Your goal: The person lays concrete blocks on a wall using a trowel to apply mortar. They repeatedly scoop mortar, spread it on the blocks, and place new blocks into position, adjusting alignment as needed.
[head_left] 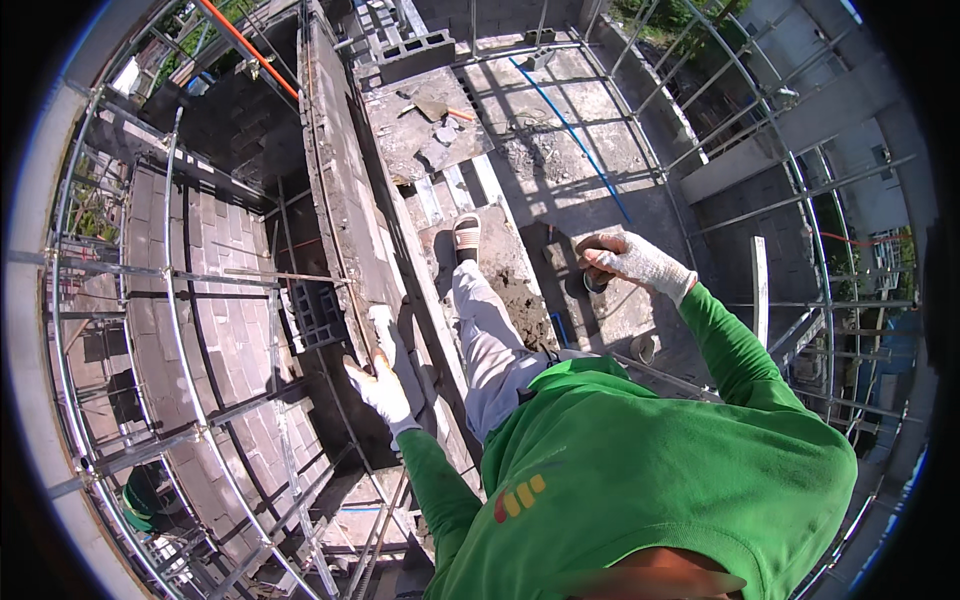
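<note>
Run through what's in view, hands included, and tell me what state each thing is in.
Long grey masonry wall: standing.
White-gloved left hand: at the wall's edge, grip unclear.
White-gloved right hand: raised, curled; whether it holds anything is unclear.
Striped open-toed sandal: worn.
Dark grey mortar-like mix: piled, uneven.
Grey-bladed trowel with orange handle: lying down, unheld.
Thin blue hose or pipe: lying nearly straight.

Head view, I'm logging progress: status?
Left gloved hand at concrete wall. Right gloved hand held out, grip unclear. Grey mortar heap beside leg.
</note>
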The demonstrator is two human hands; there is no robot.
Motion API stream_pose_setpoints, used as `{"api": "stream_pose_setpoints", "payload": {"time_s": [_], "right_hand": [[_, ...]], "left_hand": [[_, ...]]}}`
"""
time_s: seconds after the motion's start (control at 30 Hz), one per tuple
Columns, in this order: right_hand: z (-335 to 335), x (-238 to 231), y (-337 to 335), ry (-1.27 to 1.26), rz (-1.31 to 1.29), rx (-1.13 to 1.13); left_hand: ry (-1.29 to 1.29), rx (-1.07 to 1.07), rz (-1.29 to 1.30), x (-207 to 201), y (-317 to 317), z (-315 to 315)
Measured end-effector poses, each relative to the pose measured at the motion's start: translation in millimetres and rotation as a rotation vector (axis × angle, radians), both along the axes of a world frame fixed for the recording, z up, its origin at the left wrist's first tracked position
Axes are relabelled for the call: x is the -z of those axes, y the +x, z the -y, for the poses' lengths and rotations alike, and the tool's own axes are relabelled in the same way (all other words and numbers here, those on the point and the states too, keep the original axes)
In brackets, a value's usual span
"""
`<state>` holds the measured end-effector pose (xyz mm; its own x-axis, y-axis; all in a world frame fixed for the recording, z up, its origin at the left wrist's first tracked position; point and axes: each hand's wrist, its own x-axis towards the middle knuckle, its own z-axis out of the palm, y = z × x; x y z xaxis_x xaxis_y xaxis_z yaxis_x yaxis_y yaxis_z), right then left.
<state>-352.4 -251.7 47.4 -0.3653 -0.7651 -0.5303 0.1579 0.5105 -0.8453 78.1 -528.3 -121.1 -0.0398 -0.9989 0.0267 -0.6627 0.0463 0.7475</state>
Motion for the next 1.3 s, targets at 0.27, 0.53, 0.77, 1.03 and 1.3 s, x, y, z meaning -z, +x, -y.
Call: {"api": "stream_pose_setpoints", "payload": {"time_s": [0.27,0.53,0.77,1.03,1.3], "right_hand": [[186.6,263.2,-150.6,0.426,-0.070,0.072],[381.9,540.4,-305.2,0.730,-0.414,-0.221],[551.4,695.1,-452.7,0.614,-0.988,0.008],[621.8,701.0,-487.0,0.351,-0.574,0.122],[540.1,560.6,-357.5,0.043,0.036,0.613]], "left_hand": [[-0.016,-0.388,-0.611,22.4,-105.4,240.7],[-0.084,-0.730,0.088,18.5,-79.8,244.5],[-0.124,-0.680,0.382,58.7,-84.2,280.8],[-0.105,-0.722,0.475,59.8,-82.8,279.9],[-0.142,-0.768,0.360,38.2,-58.6,233.5]]}}
